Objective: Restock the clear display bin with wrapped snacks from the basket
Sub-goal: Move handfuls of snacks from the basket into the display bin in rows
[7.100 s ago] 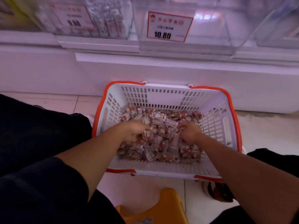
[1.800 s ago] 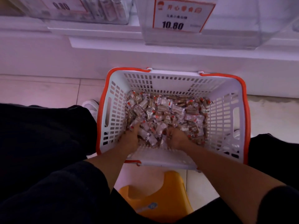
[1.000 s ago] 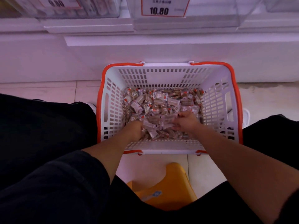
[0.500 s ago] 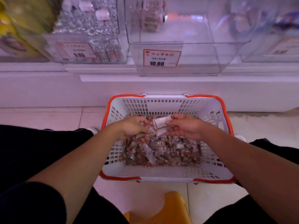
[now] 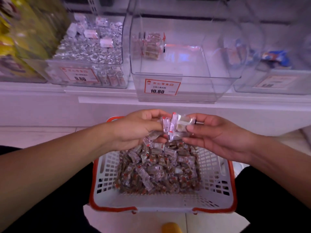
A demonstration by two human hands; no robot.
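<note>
Both our hands, left hand [image 5: 134, 130] and right hand [image 5: 217, 133], grasp one bunch of wrapped snacks [image 5: 173, 126] together above the basket [image 5: 107, 174] of snacks on the floor, below the clear bin [image 5: 185, 78] on the shelf.

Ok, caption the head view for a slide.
Both hands, left hand and right hand, lift wrapped snacks from the basket toward the clear bin.

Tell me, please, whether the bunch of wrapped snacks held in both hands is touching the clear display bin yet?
Apart. The head view shows the snack bunch held between the left hand and right hand, with white shelf front between it and the display bin.
</note>
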